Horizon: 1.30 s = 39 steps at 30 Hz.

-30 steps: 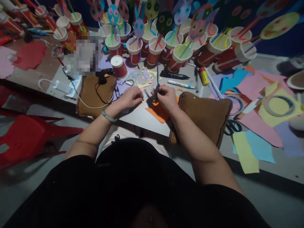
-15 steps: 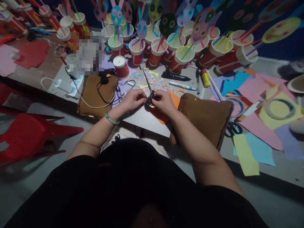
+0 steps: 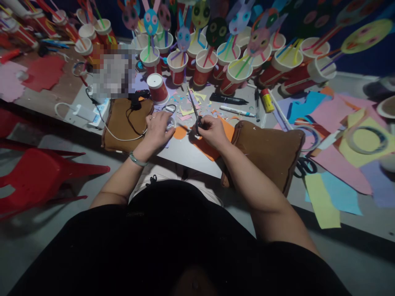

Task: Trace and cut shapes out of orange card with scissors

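Observation:
My right hand [image 3: 211, 129] is closed on the dark handles of a pair of scissors [image 3: 195, 110], whose blades point away from me over paper scraps. Beneath that hand lies a sheet of orange paper [image 3: 210, 150]. My left hand [image 3: 157, 130], with a bracelet at the wrist, curls its fingers and thumb about a small clear round thing [image 3: 173, 123] that looks like a tape roll. A rounded orange paper piece [image 3: 180, 132] lies between the two hands.
Red paper cups [image 3: 206, 68] with straws and paper animal faces line the back. Brown cushions [image 3: 268, 150] flank the work spot. Markers [image 3: 228, 99], a glue stick [image 3: 267, 100], colored paper [image 3: 342, 181] and an upturned cup [image 3: 158, 89] lie about. A red stool [image 3: 40, 176] stands left.
My left hand has moved left, away from the scissors, onto the clear round thing. The orange piece between the hands now shows. My right hand still holds the scissors in nearly the same place.

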### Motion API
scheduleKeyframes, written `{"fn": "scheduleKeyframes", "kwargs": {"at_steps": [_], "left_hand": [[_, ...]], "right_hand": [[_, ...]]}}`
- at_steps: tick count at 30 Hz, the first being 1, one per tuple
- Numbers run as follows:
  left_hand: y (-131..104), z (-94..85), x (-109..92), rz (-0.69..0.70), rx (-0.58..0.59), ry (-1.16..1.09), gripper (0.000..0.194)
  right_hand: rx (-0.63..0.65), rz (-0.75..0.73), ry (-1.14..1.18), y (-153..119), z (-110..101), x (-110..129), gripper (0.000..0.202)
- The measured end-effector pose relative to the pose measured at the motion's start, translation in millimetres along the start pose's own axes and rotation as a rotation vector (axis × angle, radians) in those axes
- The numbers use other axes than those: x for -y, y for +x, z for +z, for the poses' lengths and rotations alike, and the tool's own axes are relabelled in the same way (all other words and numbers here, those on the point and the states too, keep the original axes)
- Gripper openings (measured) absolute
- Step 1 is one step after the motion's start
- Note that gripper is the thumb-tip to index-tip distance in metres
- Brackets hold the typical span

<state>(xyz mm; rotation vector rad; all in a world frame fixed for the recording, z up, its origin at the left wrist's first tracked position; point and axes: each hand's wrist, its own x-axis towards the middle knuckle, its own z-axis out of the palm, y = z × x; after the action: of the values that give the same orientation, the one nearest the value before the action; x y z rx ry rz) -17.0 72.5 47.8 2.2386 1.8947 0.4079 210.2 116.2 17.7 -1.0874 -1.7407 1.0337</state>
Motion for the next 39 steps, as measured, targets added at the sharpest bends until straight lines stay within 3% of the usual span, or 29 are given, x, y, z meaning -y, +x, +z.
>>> {"fn": "scheduleKeyframes", "kwargs": {"at_steps": [5,11,16,23,30,34,39], "left_hand": [[0.3,5.8,1.4,-0.012,-0.05,-0.058,0.039],[-7.6,9.7,-9.2,0.113,-0.027,-0.145,0.039],[-3.1,12.0,-15.5,0.109,-0.061,-0.216,0.039],[13.1,12.1,-43.7,0.118,-0.147,-0.644,0.023],[15.2,9.3,-61.8,-0.077,-0.084,-1.062,0.033],[16.2,7.5,-64.0,-0.151,-0.054,-1.196,0.035],[17.2,4.9,-65.3,-0.142,-0.056,-1.215,0.029]], "right_hand": [[-0.038,-0.006,0.007,0.8,-1.0,0.2,0.022],[-0.071,-0.009,0.045,0.7,-1.2,-0.5,0.025],[-0.047,0.036,0.218,0.8,-1.4,0.6,0.027],[0.007,0.049,0.441,-0.5,-6.7,14.4,0.031],[-0.023,0.039,0.389,1.3,-10.7,17.3,0.036],[-0.033,0.01,0.376,1.0,-11.2,20.4,0.037],[-0.007,0.03,0.39,0.6,-11.7,22.8,0.04]]}}
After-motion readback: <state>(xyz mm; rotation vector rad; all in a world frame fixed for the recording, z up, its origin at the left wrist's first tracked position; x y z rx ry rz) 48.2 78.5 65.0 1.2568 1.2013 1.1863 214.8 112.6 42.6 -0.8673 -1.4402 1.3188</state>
